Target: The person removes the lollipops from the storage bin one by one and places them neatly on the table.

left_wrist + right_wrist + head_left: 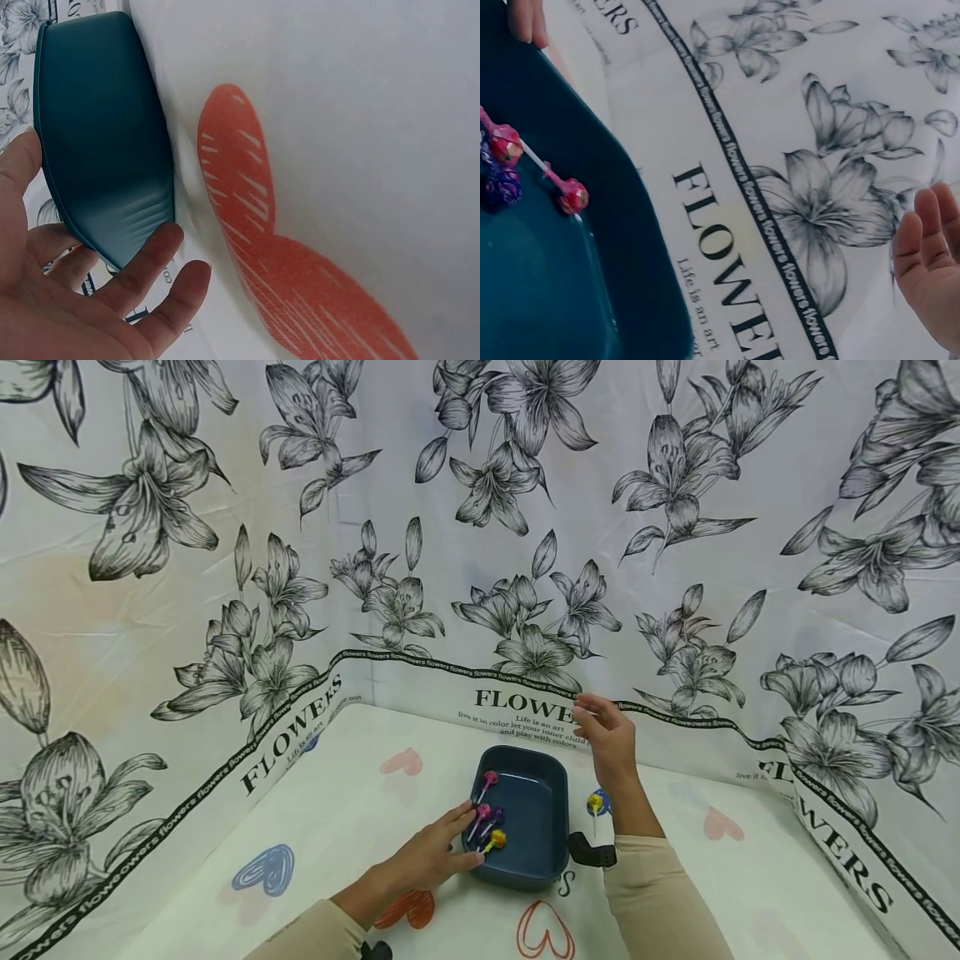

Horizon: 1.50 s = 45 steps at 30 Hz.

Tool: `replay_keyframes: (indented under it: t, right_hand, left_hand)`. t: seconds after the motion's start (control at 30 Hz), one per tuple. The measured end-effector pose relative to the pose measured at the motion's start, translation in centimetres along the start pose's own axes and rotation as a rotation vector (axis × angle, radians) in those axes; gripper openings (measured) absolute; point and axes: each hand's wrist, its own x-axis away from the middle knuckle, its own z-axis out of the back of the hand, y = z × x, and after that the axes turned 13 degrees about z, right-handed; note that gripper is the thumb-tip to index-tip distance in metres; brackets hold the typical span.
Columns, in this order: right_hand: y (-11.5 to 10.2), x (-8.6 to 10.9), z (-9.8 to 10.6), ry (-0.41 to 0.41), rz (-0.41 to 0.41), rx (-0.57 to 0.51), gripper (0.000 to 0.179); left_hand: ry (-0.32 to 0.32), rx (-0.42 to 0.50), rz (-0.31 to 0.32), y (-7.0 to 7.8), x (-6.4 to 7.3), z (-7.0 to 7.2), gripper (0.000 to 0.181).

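Note:
A dark teal plastic tub (534,818) stands on the table in the head view. Inside, along its left side, lie several lollipops: a pink lollipop (490,777) near the far end, with another pink, a purple (497,816) and a yellow-orange lollipop (498,839) closer to me. My left hand (431,860) rests against the tub's left side, fingers spread along the wall and rim. Above the tub's far right corner, my right hand (611,739) is raised with loosely bent fingers; nothing shows in it. A yellow lollipop (596,802) lies on the table right of the tub.
A white cloth (337,810) printed with hearts covers the table. Flower-patterned fabric (495,610) stands up behind and at both sides. A black wrist strap piece (592,850) hangs by the right sleeve, close to the tub's right wall.

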Motion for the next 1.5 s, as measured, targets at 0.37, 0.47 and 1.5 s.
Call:
replay_keyframes:
  t: [0.37,0.47,1.5]
  right_hand:
    - [2.9,0.0,-2.5,-0.026,-0.037,-0.04,0.035]
    - [3.6,0.2,-2.9,-0.026,-0.053,-0.046,0.035]
    - [10.8,3.4,-5.9,-0.048,-0.194,0.12,0.024]
  left_hand:
    - [0.015,0.016,-0.044,-0.4,0.0,0.0,0.076]
    - [0.01,0.017,-0.028,-0.3,0.0,-0.1,0.074]
    - [0.007,0.023,-0.014,-0.3,-0.2,-0.4,0.074]
